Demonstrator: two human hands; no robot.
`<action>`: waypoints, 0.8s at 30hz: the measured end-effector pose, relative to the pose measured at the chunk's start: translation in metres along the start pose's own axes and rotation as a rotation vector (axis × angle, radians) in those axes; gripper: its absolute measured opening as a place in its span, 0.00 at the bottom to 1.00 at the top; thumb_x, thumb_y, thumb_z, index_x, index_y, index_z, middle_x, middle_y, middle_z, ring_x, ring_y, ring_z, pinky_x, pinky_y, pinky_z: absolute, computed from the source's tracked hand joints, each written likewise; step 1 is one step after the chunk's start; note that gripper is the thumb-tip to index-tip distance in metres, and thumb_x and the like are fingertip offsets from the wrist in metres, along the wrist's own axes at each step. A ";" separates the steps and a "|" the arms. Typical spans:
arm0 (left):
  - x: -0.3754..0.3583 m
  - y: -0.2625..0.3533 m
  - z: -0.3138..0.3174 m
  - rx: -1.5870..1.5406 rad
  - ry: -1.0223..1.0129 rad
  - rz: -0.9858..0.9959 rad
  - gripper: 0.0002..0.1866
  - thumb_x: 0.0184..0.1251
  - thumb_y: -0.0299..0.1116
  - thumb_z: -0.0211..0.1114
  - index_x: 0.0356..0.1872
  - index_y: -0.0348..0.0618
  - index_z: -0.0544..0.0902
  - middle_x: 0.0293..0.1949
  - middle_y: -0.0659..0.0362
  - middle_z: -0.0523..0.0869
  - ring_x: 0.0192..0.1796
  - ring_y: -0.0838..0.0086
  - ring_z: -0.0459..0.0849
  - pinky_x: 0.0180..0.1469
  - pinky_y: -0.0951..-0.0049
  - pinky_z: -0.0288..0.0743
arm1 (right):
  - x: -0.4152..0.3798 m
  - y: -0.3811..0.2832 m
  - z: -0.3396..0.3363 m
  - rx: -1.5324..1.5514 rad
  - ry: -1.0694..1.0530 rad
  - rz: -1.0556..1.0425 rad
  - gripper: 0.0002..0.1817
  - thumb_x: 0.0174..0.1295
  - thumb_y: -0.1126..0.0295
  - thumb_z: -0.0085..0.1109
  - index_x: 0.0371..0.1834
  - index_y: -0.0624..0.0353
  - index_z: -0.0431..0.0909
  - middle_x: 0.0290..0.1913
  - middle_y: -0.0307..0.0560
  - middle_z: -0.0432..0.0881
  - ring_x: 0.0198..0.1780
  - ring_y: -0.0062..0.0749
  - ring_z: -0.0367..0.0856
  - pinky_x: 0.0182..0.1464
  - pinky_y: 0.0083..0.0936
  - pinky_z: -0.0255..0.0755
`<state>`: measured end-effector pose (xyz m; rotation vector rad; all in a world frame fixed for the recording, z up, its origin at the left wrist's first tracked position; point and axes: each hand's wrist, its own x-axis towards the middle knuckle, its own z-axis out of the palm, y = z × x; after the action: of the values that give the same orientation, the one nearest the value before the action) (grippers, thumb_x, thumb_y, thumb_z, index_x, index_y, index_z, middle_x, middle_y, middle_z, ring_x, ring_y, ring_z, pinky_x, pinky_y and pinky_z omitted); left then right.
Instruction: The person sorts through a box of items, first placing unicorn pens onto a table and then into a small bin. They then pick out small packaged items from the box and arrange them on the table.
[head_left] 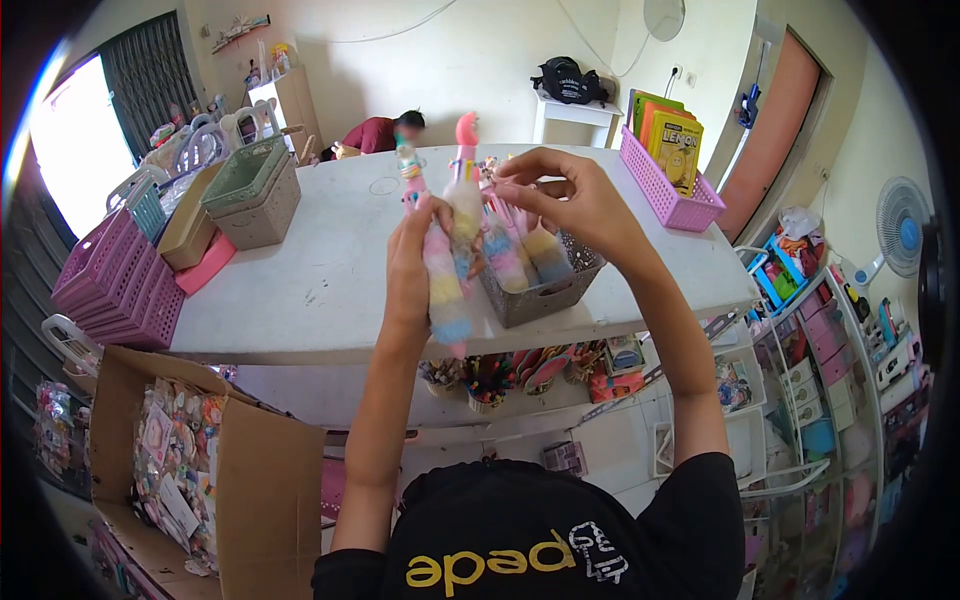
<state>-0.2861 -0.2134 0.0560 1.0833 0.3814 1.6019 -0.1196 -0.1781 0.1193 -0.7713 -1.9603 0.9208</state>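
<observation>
Two fluffy pens point(447, 285) near gray basket point(540, 303)

White table point(340, 250), grey basket point(545, 303), lilac basket point(690, 214), stacked purple baskets point(120, 290), nested green and taupe baskets point(265, 215), pink tray point(208, 266), apparently.

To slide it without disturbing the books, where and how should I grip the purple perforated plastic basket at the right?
Probably pinch the near short end's rim of the purple basket, coming from the near side: that rim looks exposed, while the upright books rise above the part beyond it.
</observation>
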 end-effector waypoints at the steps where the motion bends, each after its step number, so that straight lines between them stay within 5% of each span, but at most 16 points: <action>1: 0.001 -0.002 0.003 -0.059 -0.061 -0.027 0.17 0.67 0.45 0.40 0.24 0.43 0.62 0.34 0.50 0.74 0.29 0.72 0.71 0.20 0.77 0.65 | -0.001 0.001 0.004 0.000 0.004 0.001 0.21 0.50 0.58 0.62 0.38 0.66 0.75 0.29 0.42 0.78 0.27 0.17 0.75 0.25 0.14 0.68; 6: 0.000 -0.008 0.022 -0.170 -0.056 -0.099 0.18 0.66 0.46 0.41 0.24 0.42 0.64 0.24 0.51 0.74 0.22 0.74 0.71 0.20 0.78 0.65 | -0.003 0.006 0.010 0.251 -0.007 0.053 0.16 0.55 0.59 0.57 0.38 0.61 0.74 0.32 0.35 0.76 0.33 0.12 0.71 0.31 0.11 0.64; 8: 0.002 -0.011 0.017 -0.025 -0.004 0.026 0.19 0.67 0.45 0.40 0.22 0.42 0.64 0.25 0.54 0.74 0.22 0.76 0.69 0.22 0.80 0.64 | -0.001 0.006 0.004 0.323 -0.004 0.047 0.13 0.57 0.62 0.55 0.39 0.59 0.73 0.35 0.33 0.75 0.34 0.11 0.71 0.32 0.09 0.65; 10: 0.005 -0.009 0.017 0.044 0.061 0.119 0.19 0.67 0.46 0.40 0.23 0.43 0.63 0.27 0.56 0.72 0.24 0.77 0.68 0.24 0.80 0.65 | -0.001 -0.004 -0.007 0.326 0.212 -0.131 0.12 0.58 0.63 0.54 0.40 0.58 0.74 0.35 0.34 0.76 0.32 0.11 0.72 0.31 0.09 0.64; 11: 0.006 -0.007 0.016 0.115 0.126 0.214 0.18 0.67 0.47 0.40 0.24 0.43 0.63 0.30 0.59 0.70 0.26 0.78 0.68 0.26 0.79 0.67 | 0.000 -0.010 -0.017 0.294 0.274 -0.174 0.11 0.57 0.64 0.55 0.36 0.60 0.74 0.29 0.34 0.76 0.26 0.10 0.69 0.27 0.08 0.62; 14: 0.007 0.000 0.005 0.157 0.165 0.229 0.17 0.67 0.46 0.42 0.25 0.44 0.63 0.32 0.60 0.70 0.28 0.81 0.66 0.30 0.80 0.68 | -0.005 -0.023 -0.038 0.183 0.299 -0.237 0.13 0.55 0.64 0.57 0.36 0.62 0.74 0.29 0.38 0.78 0.27 0.12 0.73 0.27 0.10 0.65; 16: 0.014 0.000 0.004 0.132 0.218 0.261 0.15 0.66 0.44 0.46 0.28 0.42 0.65 0.36 0.59 0.71 0.29 0.81 0.67 0.32 0.79 0.68 | -0.005 -0.019 -0.047 -0.288 0.242 -0.139 0.15 0.53 0.64 0.59 0.36 0.65 0.74 0.26 0.43 0.79 0.26 0.16 0.76 0.26 0.13 0.67; 17: 0.020 -0.002 0.008 0.131 0.219 0.260 0.15 0.66 0.44 0.46 0.28 0.42 0.65 0.36 0.59 0.71 0.29 0.81 0.67 0.32 0.79 0.68 | -0.006 -0.016 -0.046 -0.289 0.240 -0.137 0.15 0.53 0.64 0.59 0.36 0.65 0.74 0.26 0.43 0.79 0.26 0.16 0.76 0.26 0.13 0.67; 19: 0.029 -0.005 0.019 0.493 0.345 0.436 0.14 0.65 0.42 0.47 0.33 0.40 0.68 0.34 0.60 0.70 0.28 0.80 0.68 0.33 0.80 0.68 | -0.006 -0.004 -0.040 -0.368 0.145 0.002 0.16 0.51 0.64 0.60 0.35 0.68 0.74 0.21 0.45 0.79 0.22 0.19 0.76 0.23 0.15 0.67; 21: 0.032 -0.001 0.031 0.562 0.327 0.406 0.13 0.64 0.39 0.51 0.39 0.38 0.69 0.32 0.61 0.71 0.31 0.79 0.71 0.35 0.81 0.67 | -0.003 0.009 -0.039 -0.382 0.136 -0.006 0.17 0.51 0.64 0.59 0.35 0.69 0.74 0.19 0.46 0.78 0.19 0.20 0.76 0.22 0.16 0.67; 24: 0.046 -0.002 0.039 0.851 0.188 0.412 0.13 0.58 0.31 0.56 0.36 0.34 0.65 0.27 0.50 0.75 0.29 0.70 0.75 0.34 0.68 0.68 | 0.000 0.005 -0.044 -0.390 0.195 -0.013 0.15 0.52 0.66 0.59 0.35 0.68 0.74 0.21 0.45 0.79 0.20 0.20 0.76 0.23 0.16 0.69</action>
<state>-0.2526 -0.1829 0.0949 1.7281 1.0887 1.9645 -0.0812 -0.1610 0.1326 -1.0252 -1.9898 0.4367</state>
